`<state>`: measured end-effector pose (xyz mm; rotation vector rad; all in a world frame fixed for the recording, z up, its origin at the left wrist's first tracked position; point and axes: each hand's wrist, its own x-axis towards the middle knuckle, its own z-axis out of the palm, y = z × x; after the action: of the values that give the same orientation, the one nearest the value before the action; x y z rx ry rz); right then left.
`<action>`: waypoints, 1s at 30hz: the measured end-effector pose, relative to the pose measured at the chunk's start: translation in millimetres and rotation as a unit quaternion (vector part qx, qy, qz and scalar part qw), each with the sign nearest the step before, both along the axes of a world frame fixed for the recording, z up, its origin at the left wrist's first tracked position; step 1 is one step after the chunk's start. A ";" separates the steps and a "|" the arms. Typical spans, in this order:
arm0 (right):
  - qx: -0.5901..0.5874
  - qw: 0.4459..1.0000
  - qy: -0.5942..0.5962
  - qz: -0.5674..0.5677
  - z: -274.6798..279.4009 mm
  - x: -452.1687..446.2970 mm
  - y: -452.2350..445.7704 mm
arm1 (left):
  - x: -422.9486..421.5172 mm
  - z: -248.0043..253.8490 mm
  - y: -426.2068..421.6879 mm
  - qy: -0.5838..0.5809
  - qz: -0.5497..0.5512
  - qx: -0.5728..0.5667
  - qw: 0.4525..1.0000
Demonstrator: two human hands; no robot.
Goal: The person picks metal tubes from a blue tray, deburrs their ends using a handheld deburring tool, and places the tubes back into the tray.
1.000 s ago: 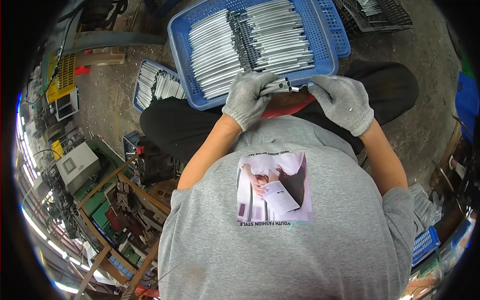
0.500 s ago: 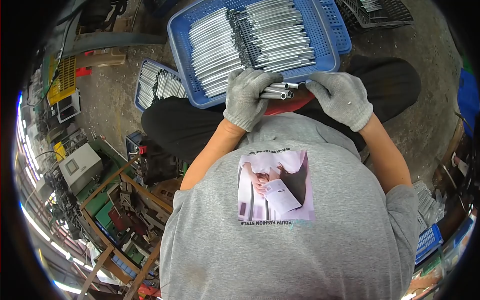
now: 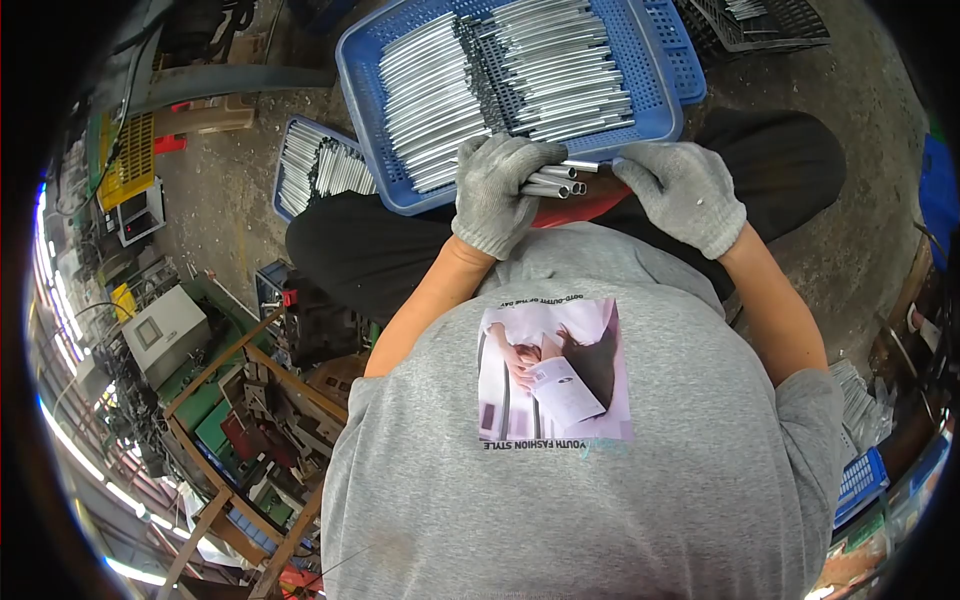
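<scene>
My left hand [image 3: 497,192], in a grey knitted glove, is closed around a small bundle of short silver metal tubes [image 3: 560,184]. Their open ends point right, and one tube [image 3: 581,166] sticks out farther than the others. My right hand [image 3: 685,195], gloved alike, has its thumb and forefinger pinched together near that tube's end. A small dark bit shows at these fingertips, too little to name. Just beyond both hands, a blue perforated basket [image 3: 408,203] holds two rows of similar tubes [image 3: 430,105].
A smaller basket of tubes [image 3: 325,172] stands at the left. Dark crates [image 3: 765,40] sit at the upper right. My crossed legs [image 3: 775,165] lie under the hands. Machinery with a grey control box [image 3: 165,330] is at the left, and a yellow crate [image 3: 125,160] farther back.
One tube now extends a little farther right from the left hand's bundle, towards the right fingertips. Both hands stay in nearly the same place.
</scene>
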<state>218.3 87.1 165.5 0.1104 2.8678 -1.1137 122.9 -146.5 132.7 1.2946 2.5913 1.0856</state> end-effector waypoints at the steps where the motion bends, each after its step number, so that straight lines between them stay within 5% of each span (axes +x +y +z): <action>1: 0.005 1.000 0.009 0.024 -3.3 3.7 1.1 | 0.4 -0.3 0.7 0.000 -0.001 0.000 1.000; 8: -0.160 0.984 -0.083 -0.006 -2.7 4.0 10.4 | -2.0 -0.1 8.3 0.001 0.004 -0.003 1.000; 12: -0.040 0.997 -0.024 -0.058 -12.7 -0.1 22.7 | -11.7 -14.2 26.1 -0.044 0.028 -0.019 0.998; 23: 0.018 0.997 0.013 -0.076 -13.2 16.6 34.6 | -35.1 -66.8 82.8 -0.128 0.018 -0.187 0.974; 26: 0.024 0.995 0.038 -0.084 -12.1 17.7 33.8 | -35.4 -37.5 76.5 -0.165 -0.008 -0.211 0.963; 30: 0.032 0.995 0.057 -0.070 -10.1 13.8 30.0 | -35.9 -35.9 49.4 -0.212 -0.035 -0.137 0.967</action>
<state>232.2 117.1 155.3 0.2629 3.0389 -1.0846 87.1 -97.1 96.7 0.9589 2.2578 0.8413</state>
